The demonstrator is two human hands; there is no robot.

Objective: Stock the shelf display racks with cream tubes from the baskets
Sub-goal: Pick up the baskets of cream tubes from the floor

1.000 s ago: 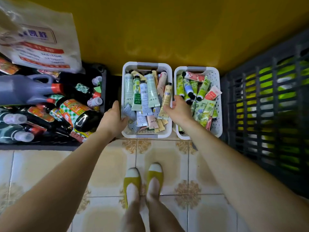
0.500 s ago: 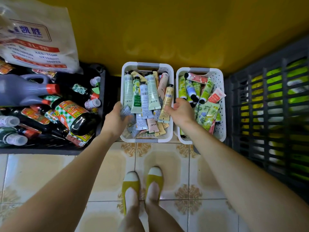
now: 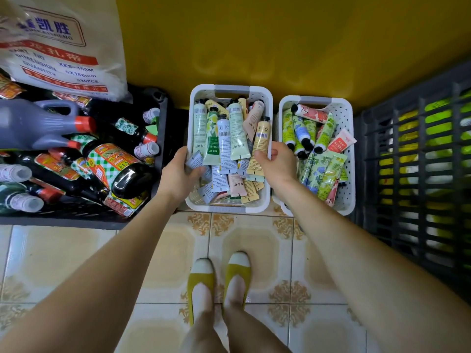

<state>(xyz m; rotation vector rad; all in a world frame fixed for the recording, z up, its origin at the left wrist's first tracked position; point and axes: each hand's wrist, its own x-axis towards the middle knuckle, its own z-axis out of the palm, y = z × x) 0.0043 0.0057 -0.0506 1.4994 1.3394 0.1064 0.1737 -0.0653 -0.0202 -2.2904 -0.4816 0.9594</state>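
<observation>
- Cream tubes (image 3: 230, 138) lie heaped in two baskets on the tiled floor (image 3: 76, 263), against a yellow wall (image 3: 280, 42). None is on a rack yet, and no display rack shows in this view.
- The white basket (image 3: 230, 88) straight ahead of me holds pale green, white and peach tubes. They are piled loosely, most with their caps pointing away from me.
- The second basket (image 3: 348, 171) stands just beside it on my right and holds brighter, flowered tubes.
- My left hand (image 3: 178, 174) grips the white basket's left wall, with the thumb hooked over the rim onto the tubes and the fingers wrapped round the outside.
- My right hand (image 3: 276, 163) clasps the opposite wall, thumb inside against a yellow tube (image 3: 262, 138). The fingers drop into the gap between the baskets. Their tips are hidden, so I only think they curl against the outer wall.
- I read this matched hold, midway along each side, as readying to lift the whole basket rather than pick out single tubes. A level, balanced grip should keep the loose heap from sliding.
- A black crate (image 3: 164, 128) of sauce bottles (image 3: 119, 164) sits close on my left and a dark slatted crate (image 3: 413, 200) on my right. With so little room at the sides, I judge that straight up is the clean way out.
</observation>
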